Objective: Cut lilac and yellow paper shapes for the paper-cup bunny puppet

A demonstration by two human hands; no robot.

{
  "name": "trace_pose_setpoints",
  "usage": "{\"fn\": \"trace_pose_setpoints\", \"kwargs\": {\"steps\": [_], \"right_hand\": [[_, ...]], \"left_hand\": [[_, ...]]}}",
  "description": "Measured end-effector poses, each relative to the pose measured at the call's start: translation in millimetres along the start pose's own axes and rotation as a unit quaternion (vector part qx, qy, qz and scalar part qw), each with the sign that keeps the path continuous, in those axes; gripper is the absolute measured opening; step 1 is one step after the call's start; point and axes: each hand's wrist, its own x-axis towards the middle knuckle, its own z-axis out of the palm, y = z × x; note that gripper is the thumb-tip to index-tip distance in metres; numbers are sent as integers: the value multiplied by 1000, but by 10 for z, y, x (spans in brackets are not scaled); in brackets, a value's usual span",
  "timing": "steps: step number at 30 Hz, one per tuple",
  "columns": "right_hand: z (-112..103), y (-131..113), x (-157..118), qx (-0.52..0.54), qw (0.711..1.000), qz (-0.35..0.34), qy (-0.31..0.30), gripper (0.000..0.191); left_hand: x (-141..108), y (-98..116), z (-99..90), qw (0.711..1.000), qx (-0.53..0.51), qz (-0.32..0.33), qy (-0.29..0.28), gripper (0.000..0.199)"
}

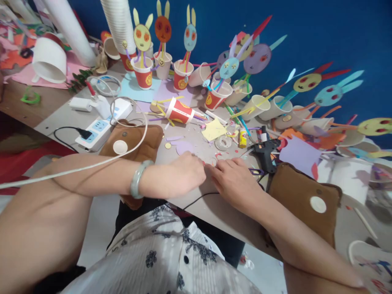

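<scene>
Both hands meet low over the table edge, their fingertips close together. My left hand (186,173), with a pale green bangle (138,179) on the wrist, is closed with its fingers bent; what it pinches is too small to make out. My right hand (232,179) has its fingers curled, thumb and index at a tiny reddish bit by the left fingertips. Just beyond lie purple paper scraps (184,148), a roll of clear tape (223,142) and a yellow paper piece (213,129). A black glue gun (266,150) lies to the right of my right hand.
Paper cups with rabbit faces (143,75) line the blue wall. A power strip (102,126) with cables is at the left; a white cable crosses my left forearm. Brown cushions (142,139) lie under both arms. A red cup (180,111) lies on its side.
</scene>
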Motion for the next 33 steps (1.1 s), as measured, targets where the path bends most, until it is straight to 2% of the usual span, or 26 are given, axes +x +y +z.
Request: {"fn": "trace_pose_setpoints", "kwargs": {"steps": [4,8,17,24,29,31,33], "right_hand": [[14,-28,5,-11,1000,-1,-5,32],[26,-6,13,-7,1000,3,-14,33],[65,-33,61,-12,1000,0,-27,31],[84,-57,77,18,999,7,-38,23],[31,33,79,34,999,0,-33,23],[10,197,70,24,999,36,-1,21],[37,437,59,-4,991,127,52,22]], "left_hand": [[-9,259,306,995,80,17,52,30],[13,289,478,991,97,5,95,30],[57,185,531,993,90,15,69,35],[65,170,609,989,96,20,112,34],[81,175,611,991,96,19,94,30],[80,174,611,991,96,19,96,28],[77,171,620,990,96,21,104,27]]}}
